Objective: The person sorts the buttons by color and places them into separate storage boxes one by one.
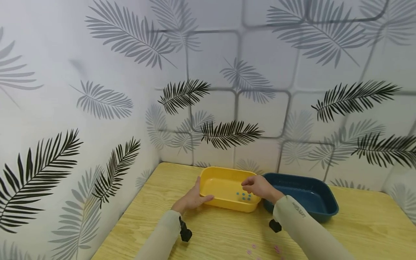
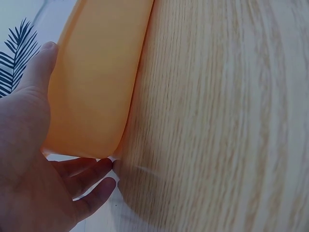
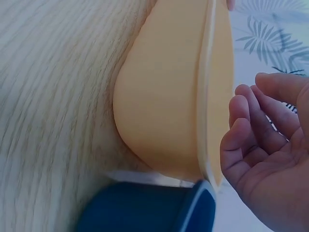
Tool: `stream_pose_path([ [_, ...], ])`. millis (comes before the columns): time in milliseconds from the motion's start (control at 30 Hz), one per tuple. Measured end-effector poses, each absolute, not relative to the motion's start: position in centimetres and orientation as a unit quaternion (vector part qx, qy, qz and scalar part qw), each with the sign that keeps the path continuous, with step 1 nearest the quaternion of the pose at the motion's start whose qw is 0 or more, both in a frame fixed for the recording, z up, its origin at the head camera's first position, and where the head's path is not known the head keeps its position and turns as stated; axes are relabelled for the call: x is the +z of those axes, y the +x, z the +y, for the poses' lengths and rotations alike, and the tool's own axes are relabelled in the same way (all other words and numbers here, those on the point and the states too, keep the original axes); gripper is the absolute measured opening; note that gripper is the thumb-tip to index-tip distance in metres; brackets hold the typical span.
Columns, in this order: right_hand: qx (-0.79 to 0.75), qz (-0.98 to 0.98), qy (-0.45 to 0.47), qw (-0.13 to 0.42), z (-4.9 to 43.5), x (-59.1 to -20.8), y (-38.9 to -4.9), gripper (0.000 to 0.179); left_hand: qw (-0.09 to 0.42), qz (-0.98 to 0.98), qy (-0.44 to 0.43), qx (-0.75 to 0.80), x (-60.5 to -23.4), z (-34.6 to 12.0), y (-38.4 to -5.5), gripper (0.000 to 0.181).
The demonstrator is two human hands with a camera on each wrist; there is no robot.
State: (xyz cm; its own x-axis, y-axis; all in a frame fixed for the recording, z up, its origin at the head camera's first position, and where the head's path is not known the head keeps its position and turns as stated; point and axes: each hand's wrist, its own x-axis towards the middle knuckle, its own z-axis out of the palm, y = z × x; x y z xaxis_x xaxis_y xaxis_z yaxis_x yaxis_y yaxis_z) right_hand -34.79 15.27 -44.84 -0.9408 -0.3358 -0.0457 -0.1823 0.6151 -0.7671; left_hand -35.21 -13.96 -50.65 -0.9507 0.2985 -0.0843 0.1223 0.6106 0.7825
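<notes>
A yellow plastic tub (image 1: 225,205) stands on the wooden table. My left hand (image 1: 192,196) grips its near left corner, the thumb along the front side and the fingers round the end wall; the left wrist view shows the hand (image 2: 43,145) against the tub's outside (image 2: 96,87). Several small blue pieces (image 1: 243,198) lie on the tub's floor, towards its right end. Over that end hovers my right hand (image 1: 258,186). In the right wrist view its fingers (image 3: 240,129) are bent and the thumb is near the fingertips; whether something small is pinched there does not show.
A dark blue tub (image 1: 300,189) stands close against the yellow one's right end. Small pink rings (image 1: 277,249) lie on the table (image 1: 221,234) near the front. Behind and at the left are leaf-patterned walls (image 1: 221,108).
</notes>
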Motion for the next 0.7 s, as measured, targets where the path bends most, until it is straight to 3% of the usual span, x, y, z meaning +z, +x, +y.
stream_pose_path([
  [700, -0.367, 0.895, -0.245, 0.058, 18.6, -43.8, -30.3, 0.018, 0.077, 0.894, 0.124, 0.423, -50.6, -13.9, -34.9, 0.105],
])
